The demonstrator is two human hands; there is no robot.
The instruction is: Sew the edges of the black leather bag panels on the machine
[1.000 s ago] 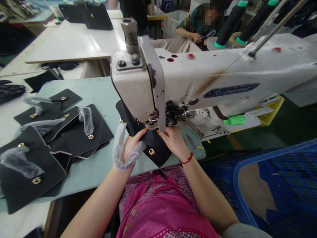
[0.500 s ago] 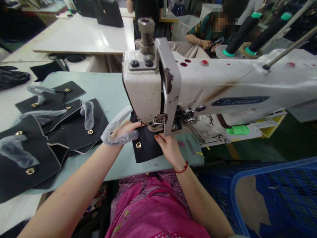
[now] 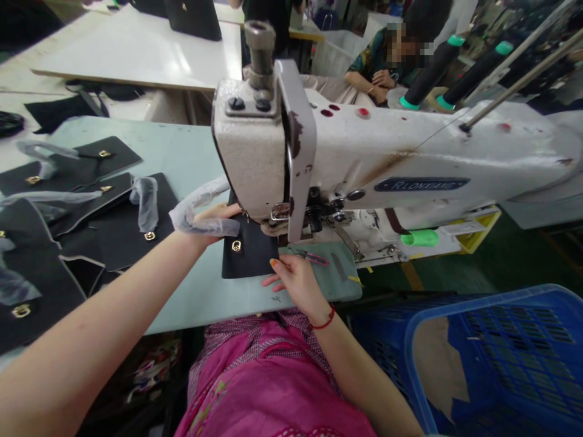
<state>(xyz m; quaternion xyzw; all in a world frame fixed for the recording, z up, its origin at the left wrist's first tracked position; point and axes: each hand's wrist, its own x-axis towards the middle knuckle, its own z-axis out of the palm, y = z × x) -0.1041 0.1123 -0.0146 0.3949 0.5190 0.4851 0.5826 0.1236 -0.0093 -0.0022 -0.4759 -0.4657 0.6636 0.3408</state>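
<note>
A black leather panel (image 3: 255,255) with a gold clasp (image 3: 235,246) lies under the head of the white sewing machine (image 3: 250,158). At its upper left edge, my left hand (image 3: 213,220) grips the panel, fingertips partly hidden by the machine head. The plastic-wrapped handle (image 3: 194,209) loops over that hand. My right hand (image 3: 294,280) is at the panel's lower right edge, thumb and index finger close together and the other fingers spread; whether it pinches the edge is unclear. Pink-handled thread snips (image 3: 314,258) lie just right of it.
Several black panels (image 3: 118,224) with wrapped handles cover the left of the pale green table (image 3: 182,303). A blue basket (image 3: 412,340) stands at lower right. Thread cones (image 3: 430,76) rise behind the machine. Across from me sits a person with hands together (image 3: 381,85).
My right hand has shifted down the panel's right side, its fingers now more spread, and the snips show more. The whole view has shifted a little. The seated person's hands have come together.
</note>
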